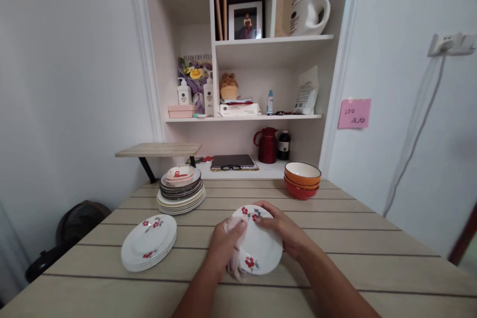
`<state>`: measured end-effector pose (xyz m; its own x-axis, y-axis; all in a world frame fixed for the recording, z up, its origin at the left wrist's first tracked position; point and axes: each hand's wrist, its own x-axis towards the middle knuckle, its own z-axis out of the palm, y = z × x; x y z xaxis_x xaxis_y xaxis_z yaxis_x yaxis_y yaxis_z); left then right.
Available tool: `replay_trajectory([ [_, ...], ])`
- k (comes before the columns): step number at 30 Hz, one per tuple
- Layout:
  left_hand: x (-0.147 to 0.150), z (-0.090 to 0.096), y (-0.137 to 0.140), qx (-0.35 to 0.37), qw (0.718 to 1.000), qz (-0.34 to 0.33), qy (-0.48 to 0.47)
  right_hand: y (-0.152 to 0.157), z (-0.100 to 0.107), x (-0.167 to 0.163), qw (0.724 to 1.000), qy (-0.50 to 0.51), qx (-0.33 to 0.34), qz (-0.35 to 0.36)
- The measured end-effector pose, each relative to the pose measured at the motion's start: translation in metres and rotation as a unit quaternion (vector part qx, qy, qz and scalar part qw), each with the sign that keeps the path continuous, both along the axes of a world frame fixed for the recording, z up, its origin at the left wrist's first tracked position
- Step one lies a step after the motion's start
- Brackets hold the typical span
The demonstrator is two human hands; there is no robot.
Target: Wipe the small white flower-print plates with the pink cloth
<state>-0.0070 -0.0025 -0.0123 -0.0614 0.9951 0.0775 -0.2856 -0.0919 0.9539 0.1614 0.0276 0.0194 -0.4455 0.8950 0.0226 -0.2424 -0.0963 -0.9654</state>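
Note:
A white plate (261, 247) with red flowers is held up, tilted, above the wooden table (328, 268). My right hand (281, 228) grips its upper right rim, thumb on the face and fingers behind. At the left rim, my left hand (228, 238) is closed around a pale pink cloth (235, 263), pressing it to the plate with the thumb in front. The cloth hangs down below the hand. To the left lies a short stack of matching flowered plates (149, 242), apart from both hands.
Behind those plates stands a taller stack of plates (181, 203) topped by small pink dishes (179, 175). Orange and red bowls (302, 181) are nested at the back right. A small raised shelf (158, 149) overhangs the back left; a red jug (267, 146) stands in the wall unit.

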Motion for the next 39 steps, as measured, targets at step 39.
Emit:
replay_trajectory([
  [39,-0.006,-0.002,0.008,-0.024,0.995,0.009,-0.096,0.005,-0.009,-0.028,0.648,-0.484,0.52,-0.274],
])
